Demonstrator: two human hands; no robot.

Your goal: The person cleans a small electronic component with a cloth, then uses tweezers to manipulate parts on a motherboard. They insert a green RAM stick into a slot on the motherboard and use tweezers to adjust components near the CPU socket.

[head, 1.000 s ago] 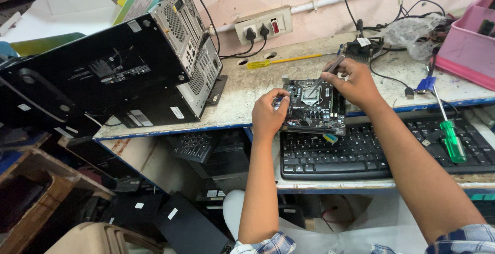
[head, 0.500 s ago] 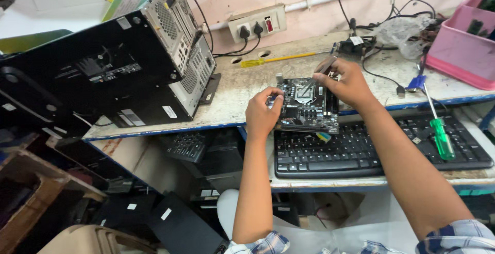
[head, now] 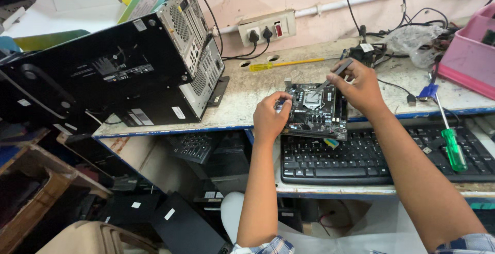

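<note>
At worktop [head: 247,107] front edge, motherboard [head: 314,111] overhangs keyboard [head: 361,156]. Left hand [head: 269,117] fingers clamp its left edge. Right hand [head: 361,86] fingers pinch metal tool [head: 332,76], slanting down-left, tip at CPU socket [head: 312,98].

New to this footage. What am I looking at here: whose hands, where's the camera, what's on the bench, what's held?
There is one view, from a camera worn on the person's head, looking down at their own bare hands; no robot is involved. The left hand grips the left edge of a small computer circuit board that sits at the bench edge, partly over a black keyboard. The right hand holds a thin metal tool angled down to the board's central socket. Also there: a black computer case lying on its side, a yellow screwdriver, a green screwdriver and a pink tray.
</note>
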